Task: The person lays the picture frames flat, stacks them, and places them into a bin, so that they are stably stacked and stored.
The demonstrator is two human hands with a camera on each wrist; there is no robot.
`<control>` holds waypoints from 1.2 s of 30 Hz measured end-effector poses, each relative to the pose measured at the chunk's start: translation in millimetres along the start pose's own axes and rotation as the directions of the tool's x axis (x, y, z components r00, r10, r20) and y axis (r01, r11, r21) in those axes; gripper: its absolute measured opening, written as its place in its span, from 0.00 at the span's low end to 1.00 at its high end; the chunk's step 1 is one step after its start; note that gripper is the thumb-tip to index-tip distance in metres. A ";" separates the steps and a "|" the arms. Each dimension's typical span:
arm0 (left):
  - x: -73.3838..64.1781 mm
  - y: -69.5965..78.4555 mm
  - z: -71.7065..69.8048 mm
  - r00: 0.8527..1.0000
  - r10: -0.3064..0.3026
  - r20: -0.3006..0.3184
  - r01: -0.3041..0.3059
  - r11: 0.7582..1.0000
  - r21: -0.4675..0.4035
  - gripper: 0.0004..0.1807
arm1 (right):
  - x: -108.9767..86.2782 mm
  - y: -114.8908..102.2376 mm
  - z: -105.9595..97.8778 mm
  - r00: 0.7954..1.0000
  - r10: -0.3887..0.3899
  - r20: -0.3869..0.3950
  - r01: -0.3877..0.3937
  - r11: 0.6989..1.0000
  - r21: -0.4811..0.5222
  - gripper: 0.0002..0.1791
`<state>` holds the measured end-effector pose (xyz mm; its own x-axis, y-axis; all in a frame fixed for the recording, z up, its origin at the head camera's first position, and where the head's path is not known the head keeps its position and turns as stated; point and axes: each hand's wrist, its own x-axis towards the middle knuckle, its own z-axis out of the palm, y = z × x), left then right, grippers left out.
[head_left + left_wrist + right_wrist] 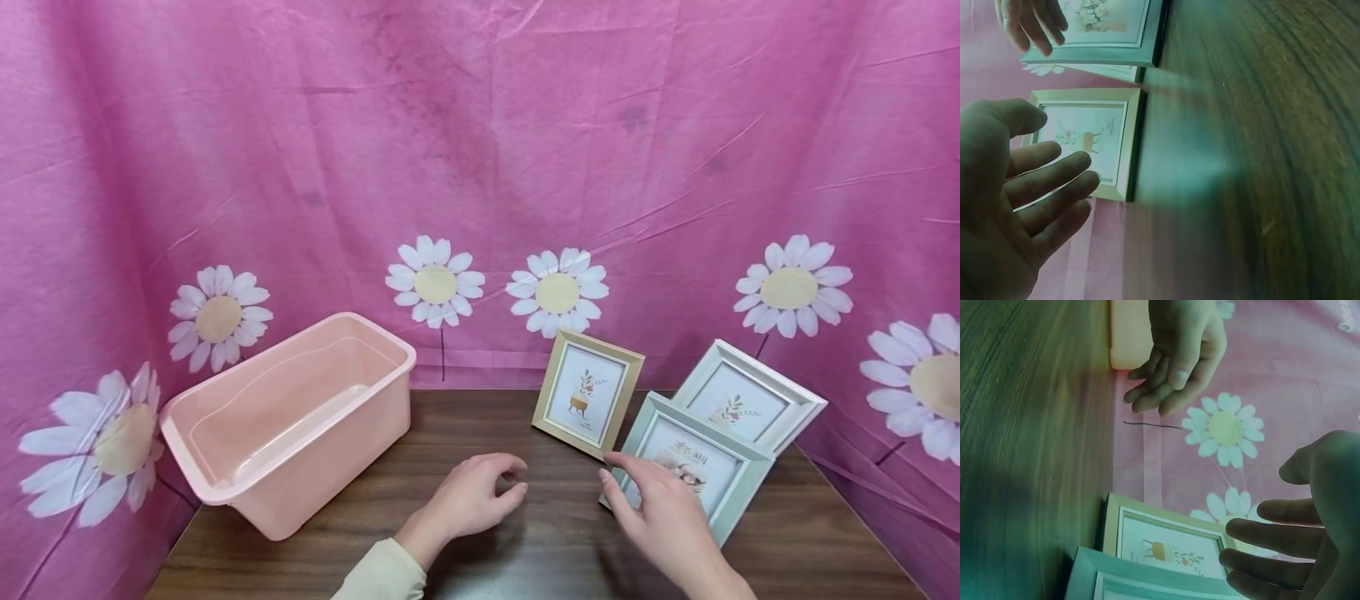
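Note:
My left hand (477, 497) hovers over the middle of the table with fingers loosely bent and nothing in them. To its right, my right hand (663, 512) is held in front of a pale green picture frame (738, 467), also holding nothing; whether it touches that frame I cannot tell. A gold picture frame (632, 392) stands upright farther back, between the hands. Behind the green one, a white picture frame (798, 400) leans tilted, its lower part hidden. In the left wrist view the fingers (1054, 181) are spread apart, with the gold frame beyond them.
A pink plastic bin (337, 454) stands at the left of the dark wooden table (465, 417), its open top facing up. A pink cloth (480, 167) printed with daisies hangs behind and along both sides.

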<state>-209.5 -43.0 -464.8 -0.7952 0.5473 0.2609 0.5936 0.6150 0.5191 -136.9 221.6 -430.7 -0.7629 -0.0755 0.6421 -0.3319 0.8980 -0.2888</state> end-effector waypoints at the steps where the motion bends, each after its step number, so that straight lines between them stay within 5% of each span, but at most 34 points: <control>1: 2.2 0.5 1.7 1.000 0.005 0.008 -0.005 1.000 -0.006 0.16 | -0.5 0.8 -1.8 1.000 0.002 -0.004 -0.002 1.000 0.000 0.14; 11: 24.4 5.6 13.5 0.995 0.063 0.075 -0.058 0.996 -0.062 0.16 | 0.7 12.5 -23.2 0.992 -0.052 -0.115 0.056 0.998 0.035 0.17; 24: 51.2 15.6 31.7 0.991 0.050 0.126 -0.017 0.969 -0.246 0.17 | 9.2 36.9 -47.0 0.960 -0.173 -0.219 0.210 0.965 0.158 0.23; 36: 70.8 29.4 42.0 0.972 0.058 0.229 -0.003 0.972 -0.233 0.20 | 20.4 56.7 -68.9 0.957 -0.175 -0.232 0.201 0.975 0.091 0.23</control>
<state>-243.2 37.7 -465.2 -0.7104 0.6970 0.0975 0.5506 0.4641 0.6938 -133.0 300.9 -385.1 -0.5430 -0.1289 0.8298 -0.5277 0.8211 -0.2177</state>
